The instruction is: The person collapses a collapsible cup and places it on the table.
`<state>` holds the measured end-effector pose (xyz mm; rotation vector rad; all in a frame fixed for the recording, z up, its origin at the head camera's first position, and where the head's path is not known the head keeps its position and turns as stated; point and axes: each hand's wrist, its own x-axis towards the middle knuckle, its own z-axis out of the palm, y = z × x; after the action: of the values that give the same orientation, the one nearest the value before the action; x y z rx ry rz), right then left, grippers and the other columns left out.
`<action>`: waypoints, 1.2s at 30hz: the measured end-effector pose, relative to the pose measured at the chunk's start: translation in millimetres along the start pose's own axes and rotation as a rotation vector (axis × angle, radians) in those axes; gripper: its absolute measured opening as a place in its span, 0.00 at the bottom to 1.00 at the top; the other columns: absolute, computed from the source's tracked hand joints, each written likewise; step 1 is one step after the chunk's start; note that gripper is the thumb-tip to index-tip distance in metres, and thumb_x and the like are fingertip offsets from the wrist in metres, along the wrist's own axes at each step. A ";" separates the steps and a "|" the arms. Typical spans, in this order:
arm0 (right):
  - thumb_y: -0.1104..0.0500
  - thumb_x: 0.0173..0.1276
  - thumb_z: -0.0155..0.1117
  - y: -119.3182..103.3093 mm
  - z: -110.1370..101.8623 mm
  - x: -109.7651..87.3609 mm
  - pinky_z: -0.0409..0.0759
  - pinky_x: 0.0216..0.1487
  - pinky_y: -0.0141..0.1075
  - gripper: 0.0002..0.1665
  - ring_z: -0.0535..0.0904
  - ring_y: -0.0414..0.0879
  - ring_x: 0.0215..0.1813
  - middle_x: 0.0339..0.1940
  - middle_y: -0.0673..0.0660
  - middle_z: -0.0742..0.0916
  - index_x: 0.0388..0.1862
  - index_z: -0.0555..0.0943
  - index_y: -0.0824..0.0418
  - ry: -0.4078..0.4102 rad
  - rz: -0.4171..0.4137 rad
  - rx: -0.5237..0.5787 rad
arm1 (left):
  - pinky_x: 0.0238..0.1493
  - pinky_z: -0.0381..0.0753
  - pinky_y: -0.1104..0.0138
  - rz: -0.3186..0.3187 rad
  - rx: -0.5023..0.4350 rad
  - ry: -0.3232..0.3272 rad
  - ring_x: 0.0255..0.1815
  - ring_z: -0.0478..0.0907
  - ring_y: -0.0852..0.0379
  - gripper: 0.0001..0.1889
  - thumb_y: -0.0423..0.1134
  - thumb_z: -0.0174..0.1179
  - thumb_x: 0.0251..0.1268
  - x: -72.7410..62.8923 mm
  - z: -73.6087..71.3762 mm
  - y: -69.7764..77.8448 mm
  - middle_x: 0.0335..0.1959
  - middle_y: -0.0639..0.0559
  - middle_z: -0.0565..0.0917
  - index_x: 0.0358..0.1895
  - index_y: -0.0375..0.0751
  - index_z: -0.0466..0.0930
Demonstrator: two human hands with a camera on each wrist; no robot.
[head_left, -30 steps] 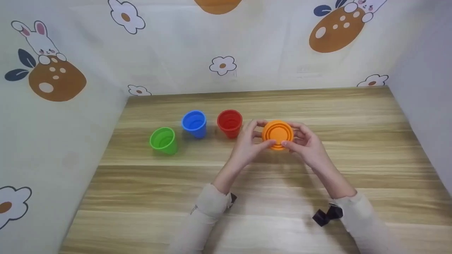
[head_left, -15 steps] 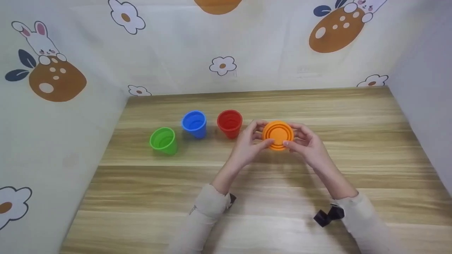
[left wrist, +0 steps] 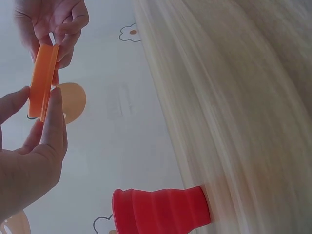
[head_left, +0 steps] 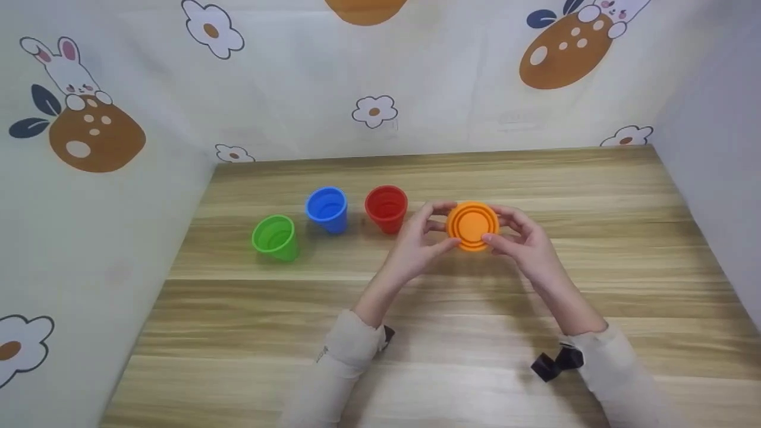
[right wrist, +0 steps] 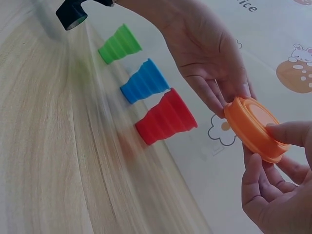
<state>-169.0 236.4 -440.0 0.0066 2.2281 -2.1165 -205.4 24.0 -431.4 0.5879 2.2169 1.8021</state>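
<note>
An orange collapsible cup (head_left: 474,226), folded flat into a ringed disc, is held up over the table between both hands. My left hand (head_left: 416,238) pinches its left edge, thumb toward me and fingers behind. On the other side my right hand (head_left: 527,241) pinches the rim, with the thumb on the near face. Seen edge-on in the left wrist view, the orange cup (left wrist: 43,82) is a thin disc. Just left of my left hand stands a red cup (head_left: 386,209), unfolded and upright, with a blue cup (head_left: 327,209) and a green cup (head_left: 276,238) farther left.
The wooden table (head_left: 250,333) meets a patterned back wall (head_left: 297,89) and plain-looking right side wall (head_left: 713,148). A black wrist camera mount (head_left: 556,362) hangs from the right sleeve (head_left: 612,368).
Both hands keep hold of the orange cup, which has shifted slightly to the right. My right hand has moved a little right with it. The three standing cups have stayed put.
</note>
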 end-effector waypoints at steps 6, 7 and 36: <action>0.62 0.69 0.66 1.2 -1.4 0.0 0.86 0.42 0.30 0.33 0.84 0.40 0.40 0.46 0.49 0.82 0.71 0.68 0.61 -0.002 -0.018 0.022 | 0.53 0.85 0.69 0.003 0.081 -0.067 0.61 0.75 0.56 0.37 0.31 0.70 0.58 -1.3 1.5 0.1 0.70 0.55 0.69 0.70 0.52 0.65; 0.62 0.69 0.66 1.5 -1.7 0.2 0.87 0.42 0.30 0.33 0.85 0.40 0.40 0.46 0.49 0.82 0.71 0.68 0.60 -0.002 -0.020 0.023 | 0.53 0.85 0.70 0.008 0.093 -0.069 0.62 0.74 0.55 0.38 0.31 0.70 0.58 -1.2 1.8 -0.1 0.70 0.56 0.68 0.70 0.53 0.65; 0.71 0.62 0.69 10.8 -6.6 1.6 0.74 0.66 0.25 0.40 0.69 0.40 0.71 0.71 0.56 0.73 0.72 0.67 0.63 -0.080 -0.225 -0.040 | 0.60 0.83 0.67 -0.005 0.105 -0.011 0.66 0.73 0.56 0.35 0.38 0.72 0.57 3.2 0.0 -4.1 0.66 0.57 0.74 0.68 0.54 0.70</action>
<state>-170.4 243.5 -450.6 -0.3403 2.3205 -2.1335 -209.0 24.8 -435.1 0.6107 2.3142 1.6839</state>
